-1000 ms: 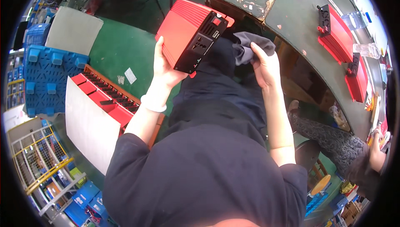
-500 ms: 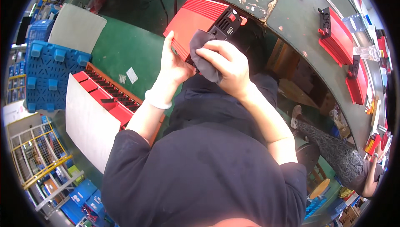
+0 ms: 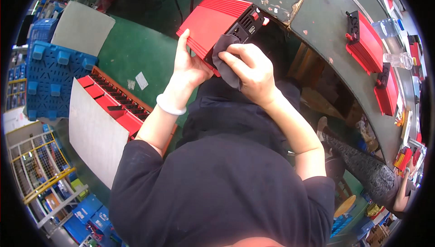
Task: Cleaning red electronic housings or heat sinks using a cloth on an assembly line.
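Note:
A red finned power inverter [image 3: 213, 22] with a black socket panel is held tilted in front of me, near the bench edge. My left hand [image 3: 189, 65] grips its lower left side, thumb on the red casing and fingers partly hidden beneath. A dark grey cloth [image 3: 225, 61] is pinched in my right hand [image 3: 252, 71]. The cloth touches the lower corner of the inverter, by the black end panel.
On the green workbench [image 3: 324, 29] at right lie a red inverter [image 3: 365, 43], another red unit [image 3: 386, 90] and a clear plastic bottle [image 3: 398, 60]. At left, a crate holds several red units [image 3: 108, 102] beside a blue plastic pallet [image 3: 56, 81]. A co-worker's leg [image 3: 358, 156] shows at right.
The cloth and my right hand have shifted slightly right along the inverter's lower corner, uncovering more of the red casing. My left hand keeps its hold.

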Demonstrator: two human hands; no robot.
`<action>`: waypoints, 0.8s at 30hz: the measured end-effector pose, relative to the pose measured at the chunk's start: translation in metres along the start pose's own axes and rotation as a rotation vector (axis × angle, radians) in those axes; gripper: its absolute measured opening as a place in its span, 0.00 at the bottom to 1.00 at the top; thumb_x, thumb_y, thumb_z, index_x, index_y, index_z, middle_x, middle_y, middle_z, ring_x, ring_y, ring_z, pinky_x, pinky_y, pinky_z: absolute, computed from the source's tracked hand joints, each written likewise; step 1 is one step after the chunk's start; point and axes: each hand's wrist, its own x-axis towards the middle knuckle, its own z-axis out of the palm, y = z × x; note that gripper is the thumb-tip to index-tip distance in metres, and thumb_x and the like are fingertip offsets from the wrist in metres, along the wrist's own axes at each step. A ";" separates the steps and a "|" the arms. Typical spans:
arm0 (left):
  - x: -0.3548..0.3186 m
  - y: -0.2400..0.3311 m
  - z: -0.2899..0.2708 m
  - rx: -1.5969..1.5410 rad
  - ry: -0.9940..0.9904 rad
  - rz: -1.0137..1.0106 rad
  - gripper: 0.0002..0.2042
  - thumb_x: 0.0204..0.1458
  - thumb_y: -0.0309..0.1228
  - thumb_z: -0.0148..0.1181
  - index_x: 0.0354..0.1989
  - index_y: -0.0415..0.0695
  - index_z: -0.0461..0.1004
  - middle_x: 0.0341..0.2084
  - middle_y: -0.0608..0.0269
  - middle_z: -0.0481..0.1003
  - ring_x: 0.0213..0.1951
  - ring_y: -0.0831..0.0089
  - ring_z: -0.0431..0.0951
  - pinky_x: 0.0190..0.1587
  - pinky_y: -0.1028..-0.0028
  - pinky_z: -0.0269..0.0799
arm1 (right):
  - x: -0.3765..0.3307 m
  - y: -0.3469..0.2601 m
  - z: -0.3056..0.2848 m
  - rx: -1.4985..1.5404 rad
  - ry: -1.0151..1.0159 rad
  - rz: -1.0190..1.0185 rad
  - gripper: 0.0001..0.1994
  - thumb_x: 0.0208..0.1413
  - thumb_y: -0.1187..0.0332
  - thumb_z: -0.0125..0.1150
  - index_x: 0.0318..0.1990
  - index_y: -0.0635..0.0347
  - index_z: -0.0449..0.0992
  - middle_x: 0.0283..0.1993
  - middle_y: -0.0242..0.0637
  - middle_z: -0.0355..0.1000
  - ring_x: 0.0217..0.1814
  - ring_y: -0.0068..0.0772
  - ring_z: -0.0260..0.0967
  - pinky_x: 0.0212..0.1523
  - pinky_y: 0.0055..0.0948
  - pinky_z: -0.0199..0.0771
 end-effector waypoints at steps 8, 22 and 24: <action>0.009 0.006 -0.006 -0.051 0.020 0.111 0.32 0.46 0.56 0.58 0.55 0.49 0.67 0.53 0.61 0.69 0.56 0.61 0.69 0.60 0.59 0.62 | 0.018 0.002 -0.033 0.135 0.200 0.238 0.14 0.36 0.82 0.60 0.34 0.61 0.73 0.33 0.42 0.69 0.35 0.45 0.69 0.37 0.31 0.70; 0.011 0.006 0.001 -0.080 0.052 0.121 0.33 0.45 0.57 0.57 0.57 0.49 0.66 0.54 0.60 0.68 0.56 0.60 0.67 0.60 0.58 0.60 | -0.012 -0.012 0.000 0.940 0.217 0.987 0.06 0.51 0.73 0.64 0.34 0.66 0.79 0.29 0.29 0.76 0.32 0.14 0.69 0.35 0.17 0.69; 0.014 0.007 -0.002 -0.097 0.056 0.118 0.33 0.45 0.57 0.57 0.57 0.49 0.66 0.54 0.59 0.68 0.56 0.60 0.67 0.60 0.57 0.59 | -0.012 -0.008 0.009 0.868 0.244 0.945 0.05 0.50 0.74 0.64 0.34 0.66 0.79 0.29 0.29 0.76 0.32 0.15 0.70 0.34 0.17 0.69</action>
